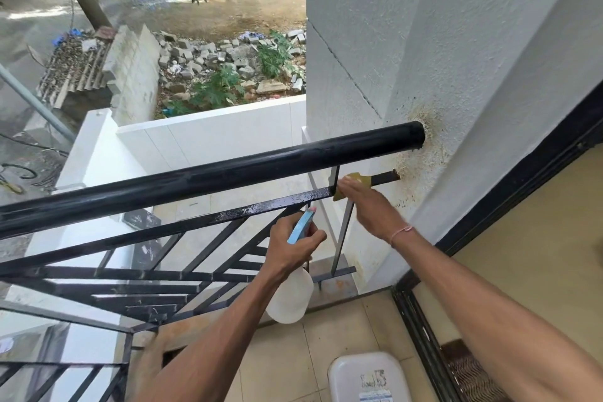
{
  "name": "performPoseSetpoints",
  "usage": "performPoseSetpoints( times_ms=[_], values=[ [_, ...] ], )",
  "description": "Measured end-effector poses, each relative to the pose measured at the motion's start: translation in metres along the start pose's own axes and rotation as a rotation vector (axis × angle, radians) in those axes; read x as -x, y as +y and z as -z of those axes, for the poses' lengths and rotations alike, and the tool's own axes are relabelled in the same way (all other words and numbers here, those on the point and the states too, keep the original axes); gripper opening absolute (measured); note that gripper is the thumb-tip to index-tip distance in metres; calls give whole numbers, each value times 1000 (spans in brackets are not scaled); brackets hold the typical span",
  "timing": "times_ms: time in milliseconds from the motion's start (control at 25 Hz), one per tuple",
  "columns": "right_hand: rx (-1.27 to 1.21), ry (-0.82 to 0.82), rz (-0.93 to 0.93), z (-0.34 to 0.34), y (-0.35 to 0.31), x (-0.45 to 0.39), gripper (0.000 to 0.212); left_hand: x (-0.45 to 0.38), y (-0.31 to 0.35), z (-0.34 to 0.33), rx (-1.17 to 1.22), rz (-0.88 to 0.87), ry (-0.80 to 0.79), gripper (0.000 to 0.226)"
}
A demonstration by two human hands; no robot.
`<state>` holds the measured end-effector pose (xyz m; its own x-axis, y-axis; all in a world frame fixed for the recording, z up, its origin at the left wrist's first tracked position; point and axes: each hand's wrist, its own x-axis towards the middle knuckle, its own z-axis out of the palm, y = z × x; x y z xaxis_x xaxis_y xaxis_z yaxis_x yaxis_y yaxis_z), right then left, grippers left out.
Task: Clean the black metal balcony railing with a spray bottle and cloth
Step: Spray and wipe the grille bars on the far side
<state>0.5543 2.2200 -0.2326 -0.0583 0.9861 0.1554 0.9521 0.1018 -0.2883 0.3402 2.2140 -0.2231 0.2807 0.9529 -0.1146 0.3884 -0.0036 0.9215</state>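
My right hand [372,206] presses a yellow cloth [354,184] against the flat black bar [270,204] of the balcony railing, right where that bar nears the white textured wall [473,59]. My fingers lie over the cloth, and it is blurred, so I cannot tell how far they curl around it; the cloth wraps the bar between the upright post and the rusty bar end set into the wall. A thin pink thread [401,232] circles that wrist.

My left hand [293,248] grips the spray bottle [292,294] by its neck, fingers curled around it, with the blue trigger head [301,227] pointing up toward the wet bar. The white bottle body hangs below my hand, just inside the railing.

The round black top rail [212,173] runs above both hands and ends in the wall, where a brownish stain [424,153] spreads around the hole. The flat bar beneath it glistens with droplets. Slanted black bars [146,284] fill the railing lower down.

On the beige tiled floor [342,330] near my feet sits a white plastic container [368,375] with a label. Beyond the railing lies a yard with rubble [202,55] and green plants
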Motion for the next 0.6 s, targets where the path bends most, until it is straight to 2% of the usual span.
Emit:
performPoseSetpoints(
  times_ms=[80,120,240,320,480,600],
  values=[
    [82,-63,26,10,24,4,86,-1,-2,2,2,7,-7,12],
    [97,-30,-31,11,37,5,84,-1,-2,2,2,4,-10,12],
    [129,125,-307,-3,47,9,61,-1,-1,5,25,-1,-4,11],
    [38,179,-461,-16,20,0,48,-2,-4,10,50,18,6,12],
    [-102,255,-375,-38,-61,17,64,1,-10,21,87,27,41,7],
    [-308,301,-411,-31,-99,29,51,7,-16,35,97,33,83,9]
  ],
)
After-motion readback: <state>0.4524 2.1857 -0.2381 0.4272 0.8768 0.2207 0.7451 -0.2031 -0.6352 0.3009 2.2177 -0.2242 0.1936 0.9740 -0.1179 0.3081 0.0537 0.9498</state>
